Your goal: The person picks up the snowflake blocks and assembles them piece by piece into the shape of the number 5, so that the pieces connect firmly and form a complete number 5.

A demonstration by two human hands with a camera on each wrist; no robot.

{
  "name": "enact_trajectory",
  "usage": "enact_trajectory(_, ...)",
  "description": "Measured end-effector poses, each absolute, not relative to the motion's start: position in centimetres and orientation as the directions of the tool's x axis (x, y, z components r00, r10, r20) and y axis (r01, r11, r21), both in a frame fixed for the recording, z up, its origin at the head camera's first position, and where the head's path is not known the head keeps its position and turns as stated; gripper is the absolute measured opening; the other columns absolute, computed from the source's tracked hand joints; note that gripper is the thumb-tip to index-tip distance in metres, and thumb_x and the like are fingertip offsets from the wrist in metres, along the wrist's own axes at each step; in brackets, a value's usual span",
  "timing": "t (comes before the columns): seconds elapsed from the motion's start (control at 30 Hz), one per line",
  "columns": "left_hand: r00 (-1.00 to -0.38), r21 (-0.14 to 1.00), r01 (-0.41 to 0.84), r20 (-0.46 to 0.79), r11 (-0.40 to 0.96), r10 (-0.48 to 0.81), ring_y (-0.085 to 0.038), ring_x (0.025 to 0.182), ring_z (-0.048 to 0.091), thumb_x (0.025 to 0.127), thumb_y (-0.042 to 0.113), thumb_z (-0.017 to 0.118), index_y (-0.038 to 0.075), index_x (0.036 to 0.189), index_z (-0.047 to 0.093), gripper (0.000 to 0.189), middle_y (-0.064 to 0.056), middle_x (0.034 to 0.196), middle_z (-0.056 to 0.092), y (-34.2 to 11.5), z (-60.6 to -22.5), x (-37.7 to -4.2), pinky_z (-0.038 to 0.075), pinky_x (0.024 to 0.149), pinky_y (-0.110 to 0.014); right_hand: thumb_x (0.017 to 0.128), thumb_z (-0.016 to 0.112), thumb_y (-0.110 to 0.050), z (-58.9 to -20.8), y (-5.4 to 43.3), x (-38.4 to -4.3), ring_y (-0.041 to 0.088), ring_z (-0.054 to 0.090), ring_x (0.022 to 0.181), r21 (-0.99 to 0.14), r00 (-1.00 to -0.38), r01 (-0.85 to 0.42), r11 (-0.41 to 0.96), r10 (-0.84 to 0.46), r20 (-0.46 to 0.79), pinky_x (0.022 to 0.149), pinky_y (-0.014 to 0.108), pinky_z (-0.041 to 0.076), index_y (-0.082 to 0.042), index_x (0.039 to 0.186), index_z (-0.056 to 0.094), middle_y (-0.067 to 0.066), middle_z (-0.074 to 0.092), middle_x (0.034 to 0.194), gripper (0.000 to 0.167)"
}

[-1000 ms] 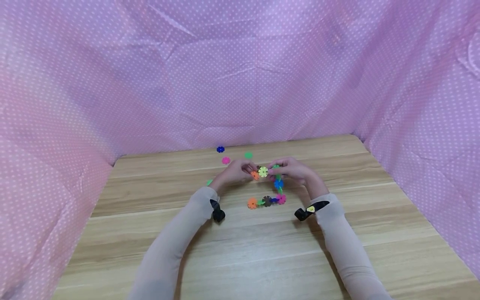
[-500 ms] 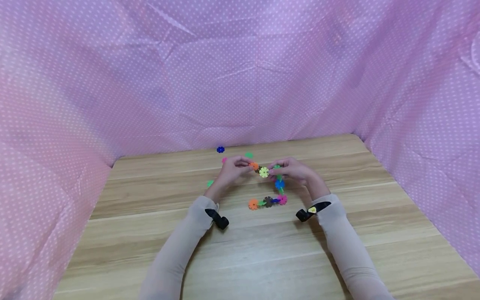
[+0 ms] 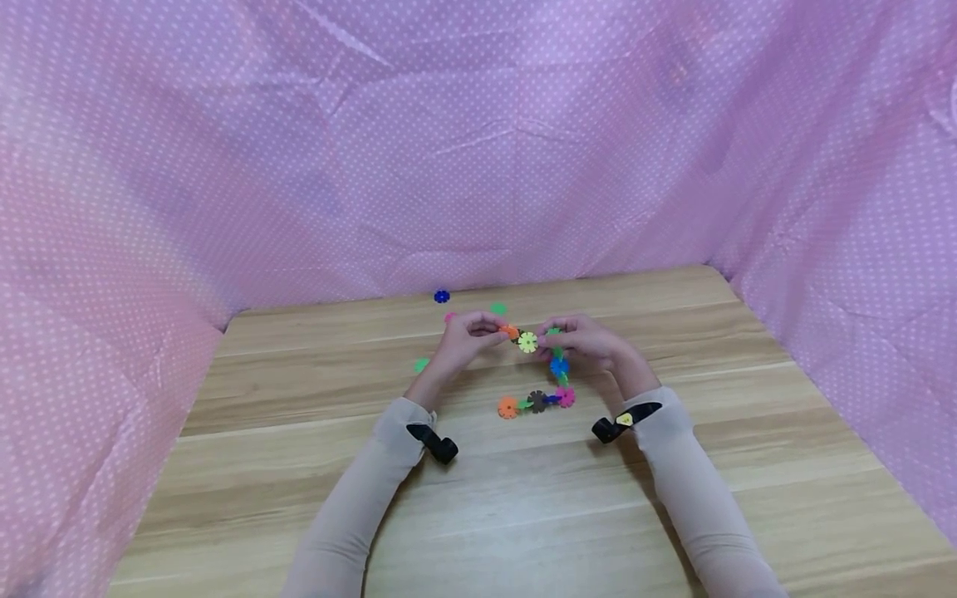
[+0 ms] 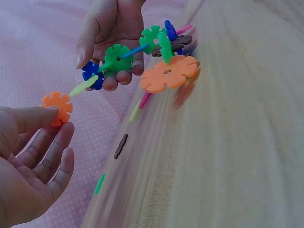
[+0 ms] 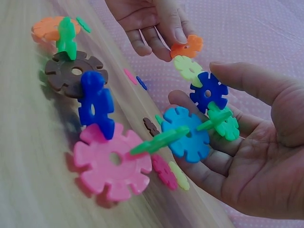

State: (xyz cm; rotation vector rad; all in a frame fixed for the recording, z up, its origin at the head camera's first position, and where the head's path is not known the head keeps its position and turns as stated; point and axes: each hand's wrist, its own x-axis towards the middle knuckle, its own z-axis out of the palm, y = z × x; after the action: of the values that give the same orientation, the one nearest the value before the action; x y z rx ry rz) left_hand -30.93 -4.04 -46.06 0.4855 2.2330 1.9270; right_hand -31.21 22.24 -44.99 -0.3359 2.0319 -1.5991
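My left hand (image 3: 465,339) pinches an orange notched snowflake disc (image 4: 56,108) between thumb and fingers. Right at that disc's edge is a pale yellow disc (image 5: 187,68), the end of a chain of interlocked discs. My right hand (image 3: 586,340) holds the chain by the dark blue disc (image 5: 208,92), thumb at its edge, fingers behind the green disc (image 5: 227,124). From there the chain runs through a light blue disc (image 5: 186,135) to a pink disc (image 5: 114,159), then bends left through a brown disc (image 5: 59,71) to another orange disc (image 4: 170,75).
Loose discs lie beyond the left hand on the wooden table (image 3: 523,515): a dark blue disc (image 3: 442,296), a pink disc (image 3: 449,317) and a green disc (image 3: 498,308). Another green disc (image 3: 421,365) lies left of the wrist. A dotted pink cloth (image 3: 478,166) surrounds the table.
My left hand has shifted slightly away from me, bringing the pinched orange disc from below the yellow disc's left side to its upper left. The right hand and chain have barely moved.
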Motion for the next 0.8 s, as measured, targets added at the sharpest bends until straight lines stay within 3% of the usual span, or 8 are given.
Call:
enact_trajectory(0.17,-0.932,0.982,0.148,0.097,0.122,0.349,-0.009,0.089,0.069,0.091,0.008,0.076,0.000,0.111,0.072,0.021,-0.013,0.105,0.076,-3.90,-46.35,-30.91,0.057,0.083,-0.022,0.103,0.062,-0.020,-44.92,22.08,-31.22,0.028,0.069,0.103,-0.953,-0.822,0.133,0.273,-0.507,-0.260,0.087,0.028,0.056,0.000,0.119,0.064,0.020,0.074,0.111,0.026)
enact_trajectory(0.5,-0.912,0.971,0.198,0.132,0.135,0.388,-0.009,0.089,0.068,0.091,0.003,0.074,-0.001,0.108,0.073,0.017,-0.014,0.106,0.075,-4.07,-46.37,-30.91,0.057,0.082,-0.024,0.103,0.062,-0.019,-44.41,21.65,-30.90,0.026,0.069,0.100,-0.948,-0.827,0.144,0.283,-0.492,-0.272,0.088,0.029,0.055,0.003,0.118,0.062,0.018,0.075,0.107,0.027)
enact_trajectory(0.63,-0.907,0.961,0.221,0.141,0.165,0.398,-0.011,0.090,0.069,0.092,0.001,0.073,-0.001,0.107,0.074,0.016,-0.015,0.107,0.075,-3.99,-46.39,-30.91,0.060,0.086,-0.033,0.102,0.063,-0.020,-44.45,21.60,-30.91,0.025,0.069,0.099,-0.949,-0.826,0.134,0.287,-0.496,-0.267,0.090,0.030,0.055,0.005,0.119,0.062,0.018,0.075,0.107,0.030)
enact_trajectory(0.8,-0.907,0.956,0.230,0.142,0.184,0.397,-0.029,0.096,0.071,0.091,-0.002,0.072,-0.002,0.106,0.075,0.015,-0.019,0.108,0.075,-3.86,-46.33,-30.85,0.059,0.091,-0.049,0.102,0.064,-0.020,-44.56,21.52,-30.95,0.026,0.069,0.099,-0.948,-0.829,0.116,0.298,-0.496,-0.258,0.093,0.030,0.054,0.004,0.119,0.063,0.020,0.075,0.108,0.030)
